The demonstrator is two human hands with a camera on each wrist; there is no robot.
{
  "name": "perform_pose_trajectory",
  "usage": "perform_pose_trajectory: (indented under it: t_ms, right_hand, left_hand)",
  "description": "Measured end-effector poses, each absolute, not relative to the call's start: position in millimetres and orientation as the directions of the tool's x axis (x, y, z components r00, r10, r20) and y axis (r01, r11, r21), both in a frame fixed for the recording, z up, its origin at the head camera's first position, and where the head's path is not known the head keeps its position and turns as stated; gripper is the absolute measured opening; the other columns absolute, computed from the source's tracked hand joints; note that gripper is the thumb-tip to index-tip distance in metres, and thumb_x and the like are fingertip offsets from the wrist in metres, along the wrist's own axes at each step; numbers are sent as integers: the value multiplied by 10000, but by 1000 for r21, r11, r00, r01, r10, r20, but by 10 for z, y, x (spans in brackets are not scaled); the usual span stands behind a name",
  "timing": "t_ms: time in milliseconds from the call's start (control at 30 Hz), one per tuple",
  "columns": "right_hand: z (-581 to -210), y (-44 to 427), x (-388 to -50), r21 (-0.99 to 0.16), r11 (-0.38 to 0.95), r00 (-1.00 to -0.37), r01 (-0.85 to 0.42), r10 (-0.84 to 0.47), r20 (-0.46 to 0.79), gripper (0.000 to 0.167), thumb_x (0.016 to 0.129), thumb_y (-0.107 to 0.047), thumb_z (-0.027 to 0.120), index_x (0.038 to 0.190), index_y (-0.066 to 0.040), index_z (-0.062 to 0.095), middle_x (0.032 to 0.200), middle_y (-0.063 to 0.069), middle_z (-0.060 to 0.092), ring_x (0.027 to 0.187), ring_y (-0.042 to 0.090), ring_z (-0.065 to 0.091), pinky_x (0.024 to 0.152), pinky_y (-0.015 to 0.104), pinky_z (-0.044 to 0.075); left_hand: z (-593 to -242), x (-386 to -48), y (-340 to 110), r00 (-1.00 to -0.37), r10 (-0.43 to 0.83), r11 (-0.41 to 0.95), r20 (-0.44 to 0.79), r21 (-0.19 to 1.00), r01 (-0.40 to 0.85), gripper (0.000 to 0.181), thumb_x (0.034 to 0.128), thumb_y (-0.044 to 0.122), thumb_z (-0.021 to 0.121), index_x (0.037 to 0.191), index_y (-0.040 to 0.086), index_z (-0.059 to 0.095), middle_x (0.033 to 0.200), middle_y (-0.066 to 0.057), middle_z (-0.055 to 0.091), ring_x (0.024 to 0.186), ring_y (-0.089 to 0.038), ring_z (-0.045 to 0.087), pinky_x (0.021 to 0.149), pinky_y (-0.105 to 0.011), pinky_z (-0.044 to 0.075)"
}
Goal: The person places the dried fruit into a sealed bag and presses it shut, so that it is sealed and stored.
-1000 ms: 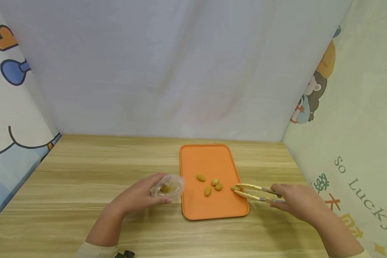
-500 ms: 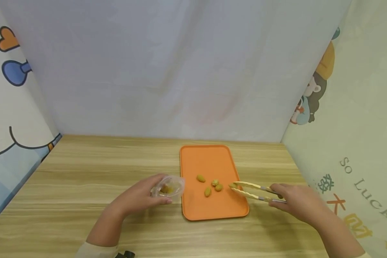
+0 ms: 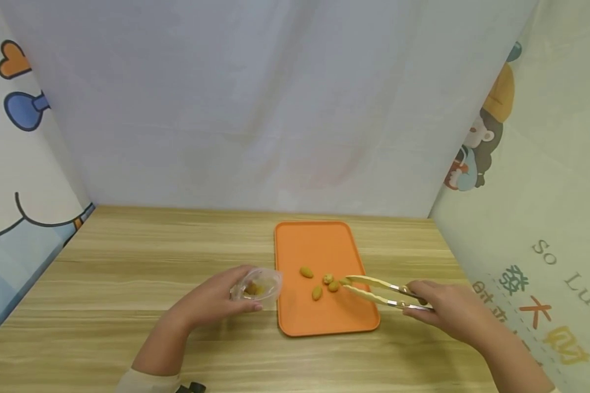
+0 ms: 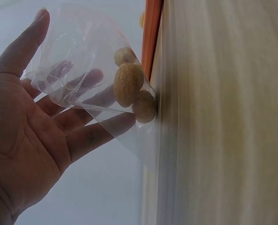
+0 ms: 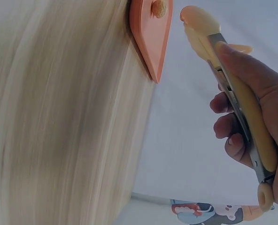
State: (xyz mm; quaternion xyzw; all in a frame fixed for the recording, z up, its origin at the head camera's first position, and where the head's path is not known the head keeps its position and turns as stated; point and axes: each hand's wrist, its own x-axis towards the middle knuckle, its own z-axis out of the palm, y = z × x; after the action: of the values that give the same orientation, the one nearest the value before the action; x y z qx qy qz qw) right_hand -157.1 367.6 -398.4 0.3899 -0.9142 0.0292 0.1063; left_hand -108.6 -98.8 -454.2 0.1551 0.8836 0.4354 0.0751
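My left hand (image 3: 221, 295) holds a clear plastic bag (image 3: 270, 284) by its mouth, just left of the orange tray. Several brown, rough-skinned nuts (image 4: 128, 84) lie low in the bag in the left wrist view. My right hand (image 3: 447, 308) grips yellow-and-metal tongs (image 3: 373, 297), reaching in over the tray's right side. Between or just behind the tong tips shows one nut (image 3: 346, 281); whether it is clamped I cannot tell. Left of the tips, several more nuts (image 3: 317, 293) lie on the tray, some oval and some rounder.
An orange rectangular tray (image 3: 314, 240) rests on a wood-grain table (image 3: 177, 245). Grey-white cloth (image 3: 226, 109) hangs behind the table, with printed sheets (image 3: 531, 164) on both sides. A small black object (image 3: 192, 387) shows at the bottom edge, near the left sleeve.
The tongs in my right hand have moved left from the tray's right rim toward the nuts, and a nut at their tips has shifted left too. The left hand and bag stay put.
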Motion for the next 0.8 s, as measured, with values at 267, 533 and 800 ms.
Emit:
perform_pose_trajectory:
  t_ms: [267, 533, 800]
  right_hand:
    - [-3995, 3625, -1565, -5, 683, -667, -731, -713, 217, 263, 852, -443, 730, 944, -270, 555, 736, -251, 515, 575, -75, 383, 489, 175, 358]
    - [-3982, 3558, -1553, -24, 670, -657, -742, -719, 228, 250, 863, -435, 723, 947, -270, 555, 717, -260, 450, 562, -57, 332, 504, 173, 334]
    - [-3986, 3477, -1560, -19, 659, -641, -752, -723, 257, 253, 860, -437, 726, 977, -250, 601, 755, -251, 512, 588, -66, 370, 516, 196, 373]
  left_hand:
    - [-4530, -1084, -986, -941, 339, 581, -4, 788, 206, 700, 813, 486, 769, 1418, 279, 485, 1360, 21, 570, 1179, -200, 556, 1022, -488, 430]
    - [-4529, -1083, -987, -939, 345, 583, -3, 784, 212, 690, 817, 518, 751, 1412, 292, 483, 1356, 21, 570, 1182, -197, 556, 1018, -485, 433]
    - [-4534, -1088, -987, -940, 341, 589, 4, 779, 217, 686, 822, 486, 760, 1415, 283, 482, 1345, 23, 574, 1171, -202, 558, 1010, -487, 438]
